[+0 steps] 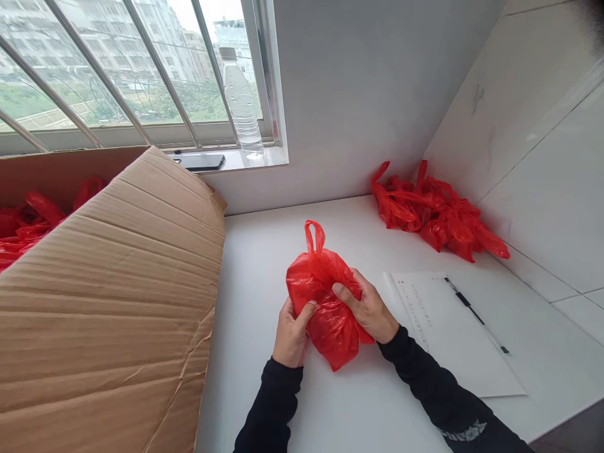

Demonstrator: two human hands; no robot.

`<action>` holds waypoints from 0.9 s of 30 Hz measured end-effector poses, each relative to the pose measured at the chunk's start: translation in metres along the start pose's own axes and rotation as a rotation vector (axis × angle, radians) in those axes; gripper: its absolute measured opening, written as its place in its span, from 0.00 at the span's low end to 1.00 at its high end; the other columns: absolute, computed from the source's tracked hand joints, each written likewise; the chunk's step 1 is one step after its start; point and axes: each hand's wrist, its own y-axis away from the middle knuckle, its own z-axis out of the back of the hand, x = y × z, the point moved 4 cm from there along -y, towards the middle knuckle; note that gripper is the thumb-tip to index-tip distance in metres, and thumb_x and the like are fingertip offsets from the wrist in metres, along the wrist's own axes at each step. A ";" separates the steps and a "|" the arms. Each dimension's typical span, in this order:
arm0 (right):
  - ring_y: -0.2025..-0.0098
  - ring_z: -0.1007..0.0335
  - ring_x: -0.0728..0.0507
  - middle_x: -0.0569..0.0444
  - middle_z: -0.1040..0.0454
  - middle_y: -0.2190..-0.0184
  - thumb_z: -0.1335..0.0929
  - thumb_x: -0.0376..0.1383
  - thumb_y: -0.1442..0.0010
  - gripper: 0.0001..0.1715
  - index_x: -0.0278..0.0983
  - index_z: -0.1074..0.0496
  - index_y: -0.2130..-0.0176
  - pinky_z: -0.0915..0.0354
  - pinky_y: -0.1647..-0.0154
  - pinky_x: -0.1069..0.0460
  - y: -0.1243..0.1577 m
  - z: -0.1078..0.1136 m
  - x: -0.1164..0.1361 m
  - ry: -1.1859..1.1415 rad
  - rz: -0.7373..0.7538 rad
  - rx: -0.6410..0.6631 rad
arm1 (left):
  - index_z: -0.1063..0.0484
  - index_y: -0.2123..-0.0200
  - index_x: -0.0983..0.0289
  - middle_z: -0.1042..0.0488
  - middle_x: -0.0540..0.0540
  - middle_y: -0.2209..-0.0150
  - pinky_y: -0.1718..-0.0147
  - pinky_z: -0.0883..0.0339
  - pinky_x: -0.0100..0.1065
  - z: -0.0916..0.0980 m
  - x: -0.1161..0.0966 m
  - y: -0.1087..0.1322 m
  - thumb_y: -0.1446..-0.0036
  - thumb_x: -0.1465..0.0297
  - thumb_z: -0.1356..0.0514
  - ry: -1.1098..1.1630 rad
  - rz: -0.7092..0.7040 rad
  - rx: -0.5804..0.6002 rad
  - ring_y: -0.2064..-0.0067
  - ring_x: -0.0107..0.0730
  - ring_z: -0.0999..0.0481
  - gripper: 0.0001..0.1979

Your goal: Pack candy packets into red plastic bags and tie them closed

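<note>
A crumpled red plastic bag [325, 289] with its handle loops sticking up is held over the white table [264, 264]. My left hand [290, 333] grips its left side, thumb pressed into the plastic. My right hand [370, 308] wraps over its right side with fingers closed on it. Both arms wear black sleeves.
A big cardboard box [113, 302] with an open flap fills the left; more red bags [28, 226] lie inside. A pile of red bags [434, 214] sits by the tiled wall. A paper sheet [448, 340] with a pen [474, 314] lies to the right. A water bottle [243, 104] and a phone [202, 162] rest on the windowsill.
</note>
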 end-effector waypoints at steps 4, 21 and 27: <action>0.59 0.26 0.42 0.53 0.23 0.60 0.27 0.49 0.40 0.21 0.39 0.28 0.54 0.29 0.56 0.48 0.001 -0.004 -0.001 -0.024 -0.028 0.064 | 0.24 0.60 0.64 0.18 0.56 0.61 0.58 0.28 0.38 0.002 -0.005 0.001 0.51 0.66 0.28 0.039 0.017 -0.068 0.57 0.45 0.19 0.16; 0.54 0.27 0.42 0.52 0.24 0.56 0.28 0.50 0.41 0.31 0.43 0.35 0.44 0.30 0.52 0.47 -0.003 0.005 -0.004 0.018 -0.031 -0.025 | 0.28 0.50 0.64 0.20 0.61 0.52 0.48 0.30 0.47 -0.006 -0.008 0.005 0.54 0.68 0.26 0.010 -0.004 0.046 0.49 0.51 0.22 0.27; 0.59 0.25 0.42 0.54 0.23 0.62 0.27 0.46 0.42 0.27 0.41 0.33 0.47 0.29 0.54 0.45 -0.002 0.001 -0.005 0.035 -0.050 0.071 | 0.28 0.50 0.64 0.20 0.61 0.52 0.52 0.27 0.45 -0.006 -0.011 0.006 0.57 0.71 0.26 0.050 0.002 0.035 0.50 0.52 0.21 0.29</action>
